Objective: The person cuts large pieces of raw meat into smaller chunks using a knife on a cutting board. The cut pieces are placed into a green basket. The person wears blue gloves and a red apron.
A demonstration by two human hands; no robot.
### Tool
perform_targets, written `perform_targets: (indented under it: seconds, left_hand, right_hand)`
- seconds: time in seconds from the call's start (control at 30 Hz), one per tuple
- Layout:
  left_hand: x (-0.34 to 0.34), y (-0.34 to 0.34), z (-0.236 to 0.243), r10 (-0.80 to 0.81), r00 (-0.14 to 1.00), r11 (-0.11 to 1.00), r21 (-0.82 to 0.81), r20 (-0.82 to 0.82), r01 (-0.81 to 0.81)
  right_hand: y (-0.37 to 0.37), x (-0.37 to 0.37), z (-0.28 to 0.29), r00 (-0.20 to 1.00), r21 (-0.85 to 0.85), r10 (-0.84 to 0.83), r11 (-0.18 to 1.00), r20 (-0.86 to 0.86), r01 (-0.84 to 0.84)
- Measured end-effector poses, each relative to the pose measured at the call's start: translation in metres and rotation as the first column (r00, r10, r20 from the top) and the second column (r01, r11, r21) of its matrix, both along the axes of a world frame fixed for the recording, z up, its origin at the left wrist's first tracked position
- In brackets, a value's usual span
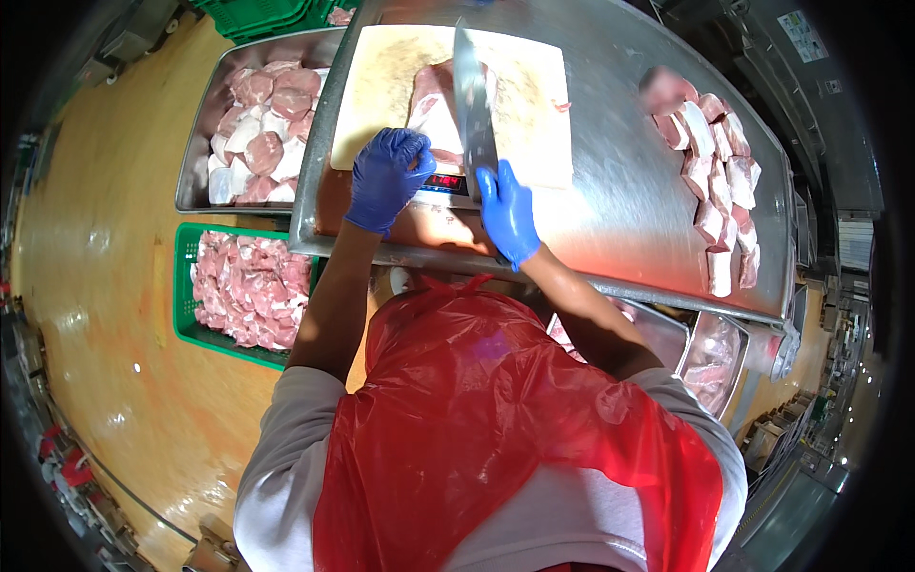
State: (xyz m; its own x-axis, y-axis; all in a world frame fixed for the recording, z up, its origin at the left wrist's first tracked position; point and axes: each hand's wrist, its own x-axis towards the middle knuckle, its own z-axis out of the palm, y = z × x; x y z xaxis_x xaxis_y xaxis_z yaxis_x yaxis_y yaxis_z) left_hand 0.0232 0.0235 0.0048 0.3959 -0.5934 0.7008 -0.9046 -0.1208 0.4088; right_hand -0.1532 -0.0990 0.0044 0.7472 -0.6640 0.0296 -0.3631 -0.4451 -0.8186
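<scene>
A slab of raw meat [434,108] with a pale fat side lies on a worn cream cutting board [534,67]. My right hand [510,212], in a blue glove, grips a long, wide-bladed butcher's knife [470,91]. Its blade points away from me across the slab, hiding part of the meat; whether it touches cannot be told. By the slab's near left end, my blue-gloved left hand [389,179] is closed with its fingers curled. What those fingers hold, if anything, is hidden. Between my hands, a scale [445,182] with a red lit display shows at the board's near edge.
Rows of meat chunks [715,181] lie on the metal table [620,143] at right. To the left are a steel tub [193,162] of meat slices and a green crate [181,286] of trimmings. More metal trays [717,362] of meat stand below the table's near right edge.
</scene>
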Motion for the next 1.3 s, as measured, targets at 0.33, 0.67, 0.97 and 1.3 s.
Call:
perform_targets:
  seconds: [0.33, 0.67, 0.97, 1.3]
  left_hand:
    - [-0.001, 0.008, -0.015, 0.015, 0.973, 0.994, -0.106, -0.229, -0.04]
    - [0.004, 0.023, -0.025, 0.153, 0.962, 0.97, -0.154, -0.225, -0.19]
    - [-0.046, 0.016, 0.026, 0.138, 0.963, 0.974, -0.147, -0.233, -0.175]
    - [-0.047, 0.003, -0.003, 0.09, 0.85, 0.936, -0.248, -0.519, -0.25]
  right_hand:
    - [0.005, -0.043, -0.023, 0.982, -0.037, 0.18, 0.983, -0.065, -0.183]
    - [-0.004, -0.067, -0.023, 0.914, -0.159, 0.272, 0.931, -0.3, -0.329]
    - [-0.023, -0.11, 0.021, 0.964, -0.229, 0.164, 0.95, -0.209, -0.212]
    - [0.015, 0.039, 0.032, 0.974, -0.327, 0.225, 0.921, 0.003, -0.211]
